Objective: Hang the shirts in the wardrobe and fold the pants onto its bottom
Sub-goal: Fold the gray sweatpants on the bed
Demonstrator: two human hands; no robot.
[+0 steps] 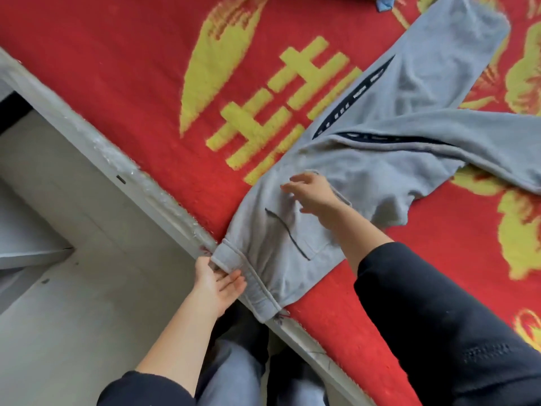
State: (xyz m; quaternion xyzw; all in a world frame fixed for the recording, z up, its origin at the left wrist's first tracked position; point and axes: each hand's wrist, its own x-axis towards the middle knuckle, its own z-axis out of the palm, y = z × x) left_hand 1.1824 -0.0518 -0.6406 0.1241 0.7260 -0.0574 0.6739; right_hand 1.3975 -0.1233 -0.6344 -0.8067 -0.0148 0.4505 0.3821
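Observation:
Grey sweatpants (377,159) with dark side stripes lie spread on a red blanket, legs reaching to the upper right and crossing each other. The waistband (248,285) hangs at the bed's near edge. My left hand (218,281) touches the waistband's corner from below, palm up, fingers mostly straight; the thumb is hidden behind the fabric. My right hand (311,191) hovers over or lightly rests on the seat of the pants near a back pocket, fingers spread and relaxed, holding nothing.
The red blanket (140,71) with yellow patterns covers the bed. The bed's grey edge (123,168) runs diagonally from upper left to lower right. A pale floor (73,303) lies to the left. A blue item (383,4) peeks at the top.

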